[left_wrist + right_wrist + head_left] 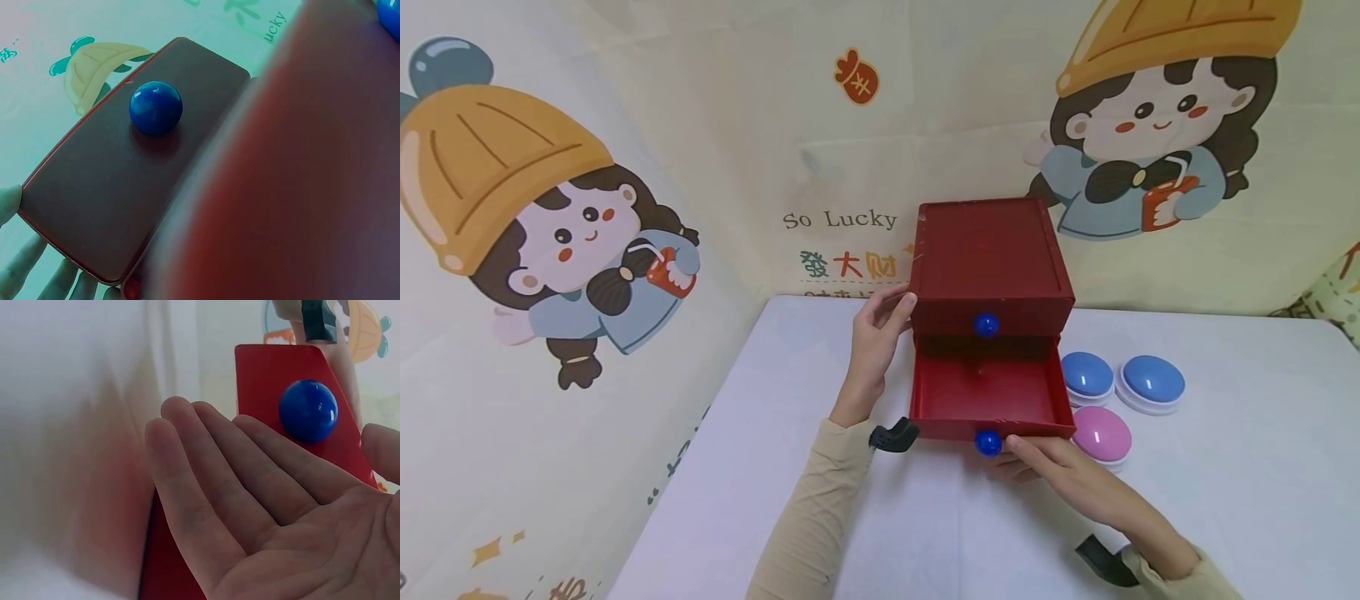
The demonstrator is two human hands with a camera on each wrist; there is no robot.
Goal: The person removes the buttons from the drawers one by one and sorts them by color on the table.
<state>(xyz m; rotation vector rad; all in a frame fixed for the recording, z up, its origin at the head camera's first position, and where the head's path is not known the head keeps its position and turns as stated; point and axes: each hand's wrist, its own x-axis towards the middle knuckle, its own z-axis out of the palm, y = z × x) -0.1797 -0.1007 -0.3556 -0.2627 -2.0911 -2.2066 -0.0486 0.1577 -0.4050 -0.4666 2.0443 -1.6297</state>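
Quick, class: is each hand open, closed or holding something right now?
Left hand: open, touching the side of the box.
Right hand: open, beside the lower knob.

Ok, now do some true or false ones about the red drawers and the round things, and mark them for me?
1. The lower drawer is pulled out. True.
2. The upper knob is yellow. False: it is blue.
3. The left grip touches the side of the red box. True.
4. The pink dome sits inside the lower drawer. False: it is on the white table, right of the box.
5. Two blue domes sit near the pink one. True.
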